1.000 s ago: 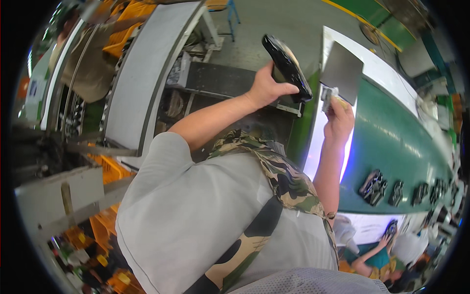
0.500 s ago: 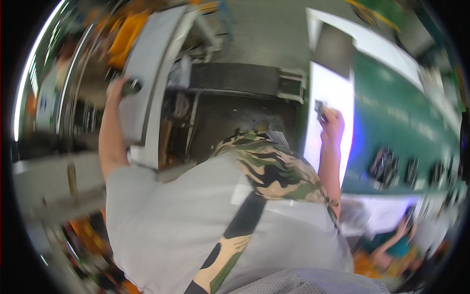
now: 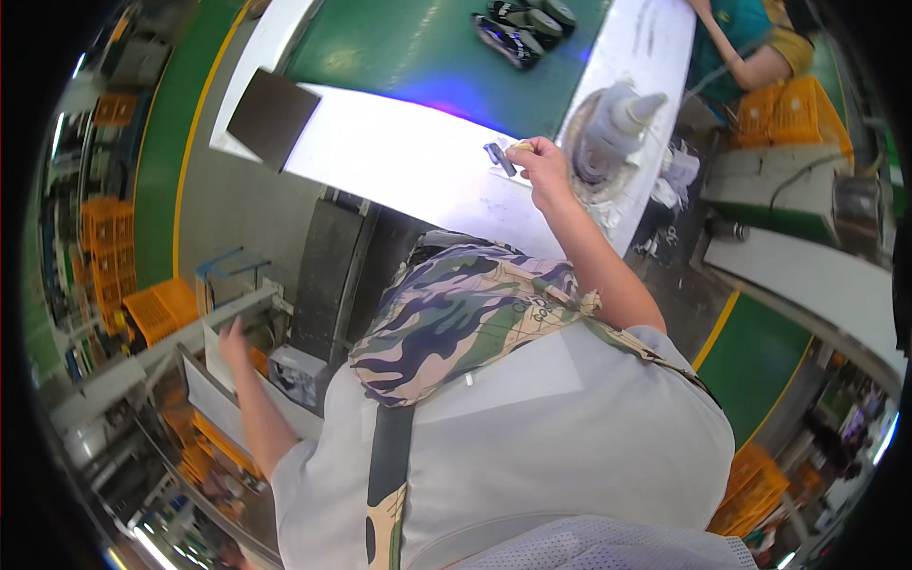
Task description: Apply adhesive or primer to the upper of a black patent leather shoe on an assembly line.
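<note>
My right hand [image 3: 543,169] is closed on a small brush-like tool [image 3: 502,158] with a yellowish grip and a dark, blocky head; it hovers over the white tabletop [image 3: 399,142]. Just right of that hand, a whitish plastic bottle with a spout [image 3: 617,119] stands in a crusted round basin [image 3: 587,169]. My left hand [image 3: 232,344] reaches out to the lower left, near a metal-framed rack [image 3: 214,375]. Its fingers are smeared by motion, and no object shows clearly in it.
Several dark shoe-like pieces [image 3: 513,38] lie on the green belt [image 3: 399,57] beyond the white strip. A dark square plate [image 3: 273,116] sits at the table's left end. Orange crates [image 3: 161,312] stand at left. Another person's arm [image 3: 727,43] shows at upper right.
My body has turned right, so the white table now lies in front of me. The dark piece at my left hand is no longer seen there. The small tool remains in my right hand.
</note>
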The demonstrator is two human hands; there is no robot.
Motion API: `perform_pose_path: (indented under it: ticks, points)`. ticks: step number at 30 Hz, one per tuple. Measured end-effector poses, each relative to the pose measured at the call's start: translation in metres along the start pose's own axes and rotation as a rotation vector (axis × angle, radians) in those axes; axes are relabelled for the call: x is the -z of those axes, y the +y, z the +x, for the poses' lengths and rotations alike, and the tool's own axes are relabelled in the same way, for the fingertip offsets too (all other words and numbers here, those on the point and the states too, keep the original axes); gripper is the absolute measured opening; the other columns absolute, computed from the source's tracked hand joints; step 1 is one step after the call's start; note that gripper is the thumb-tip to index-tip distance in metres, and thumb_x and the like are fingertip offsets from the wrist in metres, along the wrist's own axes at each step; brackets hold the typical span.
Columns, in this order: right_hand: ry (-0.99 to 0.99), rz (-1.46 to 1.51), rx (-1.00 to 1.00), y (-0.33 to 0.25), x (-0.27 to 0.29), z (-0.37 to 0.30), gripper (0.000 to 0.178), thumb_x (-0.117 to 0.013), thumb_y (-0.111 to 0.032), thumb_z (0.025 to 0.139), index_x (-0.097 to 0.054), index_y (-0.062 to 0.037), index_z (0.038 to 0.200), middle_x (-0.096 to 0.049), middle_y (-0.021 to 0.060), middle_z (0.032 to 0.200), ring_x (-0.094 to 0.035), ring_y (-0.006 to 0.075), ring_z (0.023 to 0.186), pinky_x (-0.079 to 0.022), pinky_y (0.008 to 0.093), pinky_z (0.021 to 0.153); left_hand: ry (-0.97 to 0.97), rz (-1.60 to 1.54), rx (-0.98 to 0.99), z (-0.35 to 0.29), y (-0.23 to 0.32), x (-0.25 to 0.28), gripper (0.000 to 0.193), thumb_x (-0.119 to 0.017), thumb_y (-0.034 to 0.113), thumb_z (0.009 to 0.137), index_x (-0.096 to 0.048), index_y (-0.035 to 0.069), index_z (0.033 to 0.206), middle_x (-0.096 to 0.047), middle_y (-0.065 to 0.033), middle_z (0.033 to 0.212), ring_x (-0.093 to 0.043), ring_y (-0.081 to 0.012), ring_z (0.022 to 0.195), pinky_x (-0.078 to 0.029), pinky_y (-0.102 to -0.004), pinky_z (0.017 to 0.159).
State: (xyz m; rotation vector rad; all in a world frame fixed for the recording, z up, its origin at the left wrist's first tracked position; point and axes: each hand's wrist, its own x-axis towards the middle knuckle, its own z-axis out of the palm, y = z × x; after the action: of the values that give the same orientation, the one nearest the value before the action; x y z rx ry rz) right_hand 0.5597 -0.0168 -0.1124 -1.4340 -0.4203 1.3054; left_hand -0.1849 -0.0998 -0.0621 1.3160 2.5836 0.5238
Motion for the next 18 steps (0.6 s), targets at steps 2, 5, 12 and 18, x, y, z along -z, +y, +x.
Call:
perform_pose_path:
  ticks: [2,5,12,18]
  points:
    - [0.064,0.057,0.045,0.002,0.019,-0.012,0.017,-0.077,-0.003,0.073,-0.064,-0.003,0.084,-0.06,-0.0009,0.076,-0.053,0.0083,0.068,-0.043,0.0241,0.061,-0.171,-0.29,0.018,0.039,0.103,-0.086,0.042,-0.074,0.035,0.081,-0.071,-0.001,0.103,-0.072,-0.0104,0.093,-0.067,-0.019,0.082,-0.051,-0.0319,0.074]
    - [0.281,0.083,0.132,0.014,0.066,-0.027,0.017,-0.078,-0.004,0.073,-0.064,-0.0028,0.083,-0.061,-0.0003,0.076,-0.053,0.0079,0.066,-0.042,0.0233,0.06,-0.755,-0.553,0.001,0.002,0.33,-0.207,0.044,-0.072,0.032,0.085,-0.064,-0.004,0.11,-0.068,-0.0109,0.092,-0.067,-0.0173,0.079,-0.052,-0.0255,0.065]
    - [0.733,-0.128,0.255,0.015,0.119,-0.052,0.02,-0.078,-0.012,0.074,-0.065,0.0004,0.083,-0.065,0.003,0.075,-0.058,0.0083,0.067,-0.047,0.0251,0.062,-0.733,-0.137,-0.832,-0.05,0.585,-0.396,0.071,-0.075,0.047,0.078,-0.058,-0.004,0.124,-0.064,-0.0215,0.119,-0.061,-0.0335,0.111,-0.048,-0.0391,0.094]
    - [0.965,-0.476,0.291,0.015,0.124,-0.055,0.018,-0.075,-0.016,0.07,-0.067,-0.0048,0.081,-0.067,0.0094,0.075,-0.064,0.0231,0.068,-0.05,0.0341,0.065,-0.59,0.14,-1.416,-0.074,0.727,-0.46,0.068,-0.07,0.048,0.079,-0.058,0.001,0.126,-0.061,-0.0223,0.125,-0.057,-0.036,0.117,-0.045,-0.0421,0.099]
